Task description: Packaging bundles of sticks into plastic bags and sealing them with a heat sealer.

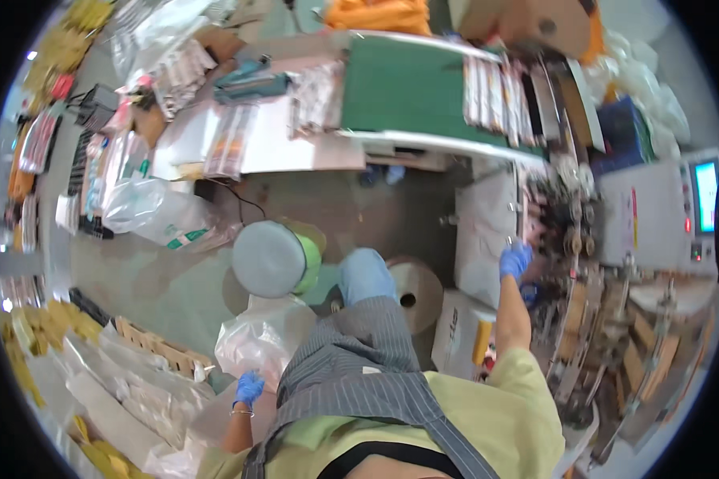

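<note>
My right hand (516, 259), in a blue glove, reaches forward to the packaging machine (583, 239) and touches a part beside its rollers; whether it grips anything is too small to tell. Down at my side hangs my left hand (249, 389), also in a blue glove, with fingers curled, next to a clear plastic bag (260, 339). It holds nothing that I can see. I wear a yellow shirt and a striped grey apron (359, 375).
A green conveyor belt (403, 88) carries several packets at its right end. A grey round stool (270, 259) and a brown paper roll (415, 291) stand on the floor. A screen (705, 195) glows at the right. Bags and packets cover the left tables.
</note>
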Demonstrator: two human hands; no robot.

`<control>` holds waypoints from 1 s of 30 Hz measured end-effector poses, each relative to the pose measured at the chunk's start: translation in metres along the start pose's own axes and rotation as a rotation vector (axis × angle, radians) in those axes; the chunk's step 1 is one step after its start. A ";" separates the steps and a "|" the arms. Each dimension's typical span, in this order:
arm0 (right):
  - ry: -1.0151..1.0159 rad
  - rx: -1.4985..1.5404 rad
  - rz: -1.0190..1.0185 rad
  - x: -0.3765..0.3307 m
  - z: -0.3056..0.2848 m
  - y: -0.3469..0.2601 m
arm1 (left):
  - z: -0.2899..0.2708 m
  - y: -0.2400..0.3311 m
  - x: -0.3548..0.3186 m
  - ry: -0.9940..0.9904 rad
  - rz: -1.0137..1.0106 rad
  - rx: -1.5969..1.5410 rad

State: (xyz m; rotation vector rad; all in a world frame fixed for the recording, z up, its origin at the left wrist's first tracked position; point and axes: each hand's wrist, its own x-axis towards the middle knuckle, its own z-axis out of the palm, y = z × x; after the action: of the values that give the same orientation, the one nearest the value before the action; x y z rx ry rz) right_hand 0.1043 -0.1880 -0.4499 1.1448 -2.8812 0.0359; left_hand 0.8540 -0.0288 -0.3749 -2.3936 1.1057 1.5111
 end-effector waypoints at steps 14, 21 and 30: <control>-0.061 0.695 -0.915 0.052 -0.053 -0.442 | -0.116 0.377 0.204 0.427 0.540 -0.157; -0.475 0.967 -0.733 0.093 -0.120 -0.519 | -0.186 0.507 0.238 0.529 0.996 -0.174; -0.535 0.741 -0.634 0.076 -0.003 -0.543 | -0.286 0.566 0.332 -0.184 1.052 -0.027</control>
State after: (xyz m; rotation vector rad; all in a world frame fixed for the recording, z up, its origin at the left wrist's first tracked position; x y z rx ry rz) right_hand 0.4217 -0.6348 -0.4402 2.4707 -2.7829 0.9696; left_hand 0.7951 -0.7419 -0.3442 -1.6136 2.4848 1.8814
